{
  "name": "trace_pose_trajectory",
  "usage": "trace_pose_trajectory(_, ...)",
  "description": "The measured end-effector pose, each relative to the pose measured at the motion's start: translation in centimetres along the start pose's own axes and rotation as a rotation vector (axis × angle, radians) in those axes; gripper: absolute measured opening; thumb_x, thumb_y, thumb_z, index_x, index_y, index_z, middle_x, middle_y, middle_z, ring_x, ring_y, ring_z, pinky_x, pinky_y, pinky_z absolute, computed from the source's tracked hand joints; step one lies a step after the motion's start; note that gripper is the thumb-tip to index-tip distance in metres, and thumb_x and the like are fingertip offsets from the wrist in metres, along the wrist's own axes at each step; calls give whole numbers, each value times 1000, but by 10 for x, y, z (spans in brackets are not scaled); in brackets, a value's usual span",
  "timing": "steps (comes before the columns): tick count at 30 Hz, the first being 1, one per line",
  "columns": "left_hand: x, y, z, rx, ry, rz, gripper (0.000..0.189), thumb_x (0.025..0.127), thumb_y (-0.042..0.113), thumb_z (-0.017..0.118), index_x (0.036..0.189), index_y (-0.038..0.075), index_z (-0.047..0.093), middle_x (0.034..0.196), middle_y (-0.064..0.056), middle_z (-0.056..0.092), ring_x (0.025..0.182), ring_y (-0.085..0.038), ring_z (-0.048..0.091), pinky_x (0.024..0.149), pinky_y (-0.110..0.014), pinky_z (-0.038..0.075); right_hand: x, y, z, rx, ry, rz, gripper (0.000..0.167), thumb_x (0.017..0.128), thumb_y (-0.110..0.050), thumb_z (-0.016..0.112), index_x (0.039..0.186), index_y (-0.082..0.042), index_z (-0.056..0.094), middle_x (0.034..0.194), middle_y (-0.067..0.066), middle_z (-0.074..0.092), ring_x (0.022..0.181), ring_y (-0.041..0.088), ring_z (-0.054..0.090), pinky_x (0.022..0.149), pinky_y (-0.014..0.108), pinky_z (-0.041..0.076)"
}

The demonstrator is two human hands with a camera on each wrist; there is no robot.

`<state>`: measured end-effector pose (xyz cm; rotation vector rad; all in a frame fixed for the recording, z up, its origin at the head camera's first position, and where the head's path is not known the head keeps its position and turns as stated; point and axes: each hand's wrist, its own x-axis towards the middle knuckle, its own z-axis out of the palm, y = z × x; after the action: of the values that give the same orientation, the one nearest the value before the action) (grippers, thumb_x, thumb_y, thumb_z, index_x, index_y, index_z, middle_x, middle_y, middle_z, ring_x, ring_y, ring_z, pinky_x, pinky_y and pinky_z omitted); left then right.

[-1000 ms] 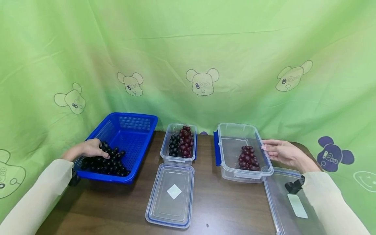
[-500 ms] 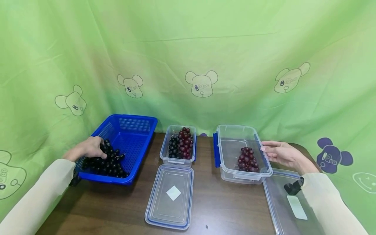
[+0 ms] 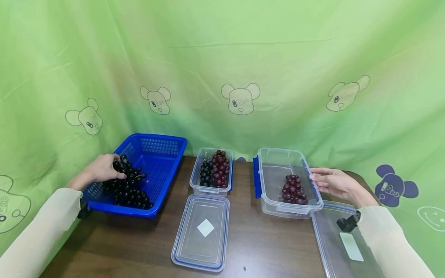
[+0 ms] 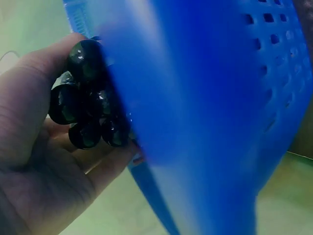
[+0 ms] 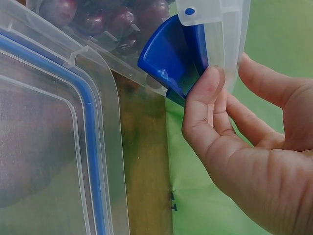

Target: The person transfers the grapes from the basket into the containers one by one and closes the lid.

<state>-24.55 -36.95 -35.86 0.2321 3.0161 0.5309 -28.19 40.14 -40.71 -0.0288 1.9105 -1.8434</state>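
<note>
At the left, my left hand [image 3: 101, 168] grips the top end of a bunch of black grapes [image 3: 133, 193], which lies in the near part of a blue plastic basket [image 3: 153, 214]. The left wrist view shows thumb and fingers round several black grapes [image 4: 85, 112]; the basket wall hides the rest. My right hand [image 3: 338, 183] holds the right side of a large clear container [image 3: 274, 173], its fingers at the blue side latch [image 5: 173, 58], which hangs open. Inside that container lies a bunch of red grapes [image 3: 293, 189].
A smaller clear container [image 3: 210, 189] holds black and red grapes at the back centre. Its lid [image 3: 199, 247] lies in front of it on the brown table [image 3: 271, 247]. A larger lid [image 3: 333, 231] lies under my right forearm. A green curtain [image 3: 194, 58] hangs behind.
My left hand has moved up and slightly left, lifting the upper end of the black grape bunch. My right hand and the containers stay where they were.
</note>
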Motion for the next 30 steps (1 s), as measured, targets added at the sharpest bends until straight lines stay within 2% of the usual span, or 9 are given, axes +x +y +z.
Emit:
trace_pose_trajectory(5,-3,0,-6,-53,65,-25,85,85,32,84,141,-20,45,54,10,36,45,-9,37,46,-28,37,-1,0,-1,7,10,3,30,105,-4,60,109,-31,72,100,-6,80,92,9,75,86,24,62)
trace_pose_trajectory(10,-4,3,-12,-102,104,-50,94,87,37,83,147,-19,39,55,9,37,46,-10,39,48,-29,40,-1,0,-3,31,7,2,32,105,-2,59,109,-30,74,101,-4,80,91,9,76,85,25,63)
trace_pose_trajectory(12,-4,5,-16,-130,123,-61,98,88,40,82,151,-19,36,57,7,41,48,-10,41,49,-30,42,-1,0,-3,38,3,0,32,105,-1,58,109,-29,74,101,-4,80,91,10,76,85,25,63)
trace_pose_trajectory(15,-4,8,-20,-192,151,-79,102,89,44,82,154,-17,32,70,-4,60,52,-11,46,49,-30,43,-1,1,-3,45,-4,-1,32,105,-1,57,109,-29,74,100,-4,80,92,10,76,85,25,63)
trace_pose_trajectory(18,-3,11,-22,-249,174,-105,108,89,50,82,157,-15,28,106,-30,72,72,-24,64,65,-36,56,-1,1,-2,49,-8,-2,33,106,-1,57,110,-28,74,100,-4,80,92,10,76,86,26,63)
trace_pose_trajectory(20,-2,13,-23,-281,181,-126,111,88,54,81,159,-12,26,131,-40,63,100,-41,70,87,-50,61,-1,1,-2,54,-9,-1,33,106,-1,57,110,-28,74,100,-4,80,93,11,77,86,26,63)
trace_pose_trajectory(23,-1,19,-25,-322,189,-153,116,88,59,79,163,-8,21,153,-44,43,140,-57,48,113,-68,44,-1,1,-2,57,-13,-4,32,106,-1,57,110,-28,74,101,-4,80,93,11,76,86,26,63)
trace_pose_trajectory(24,0,22,-25,-345,187,-163,117,88,60,79,164,-6,19,156,-45,38,145,-59,40,116,-71,38,-1,0,-2,56,-15,-5,32,106,-1,57,110,-28,74,101,-4,80,93,11,77,86,26,63)
trace_pose_trajectory(30,2,39,-25,-483,229,-180,117,90,56,79,167,0,12,161,-40,34,150,-55,37,119,-68,38,1,1,-1,59,-29,-15,33,106,-1,57,110,-28,74,101,-4,80,93,11,77,86,25,63)
